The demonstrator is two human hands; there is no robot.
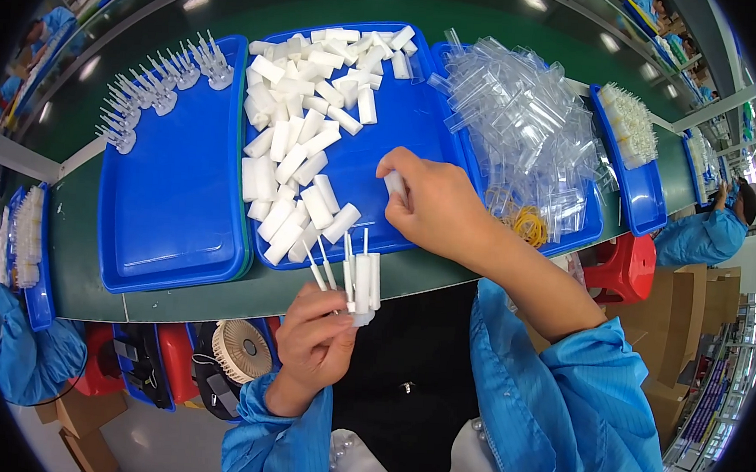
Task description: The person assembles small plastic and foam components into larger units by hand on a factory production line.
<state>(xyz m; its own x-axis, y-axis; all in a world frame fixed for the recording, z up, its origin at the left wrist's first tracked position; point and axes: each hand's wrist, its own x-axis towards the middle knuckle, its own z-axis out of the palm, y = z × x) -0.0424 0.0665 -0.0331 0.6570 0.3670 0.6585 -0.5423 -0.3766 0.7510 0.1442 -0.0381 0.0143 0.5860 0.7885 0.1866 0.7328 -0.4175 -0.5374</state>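
Left hand (314,340): pronged piece (363,291); right hand (440,207): plain white cylinder (396,186).

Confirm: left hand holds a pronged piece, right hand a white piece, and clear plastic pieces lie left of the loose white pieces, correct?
Not quite: the head view shows the clear plastic pieces lying right of the loose white pieces.

Bright, even, whitish light fills the middle, leaving only soft shadows among the white foam pieces (293,160). Oblong patches of glare shine on the dark green surface (74,217), and the clear plastic sleeves (524,115) sparkle with small glints. The centre looks sharp; toward the rim, straight edges bend, detail softens, and the corners go black.
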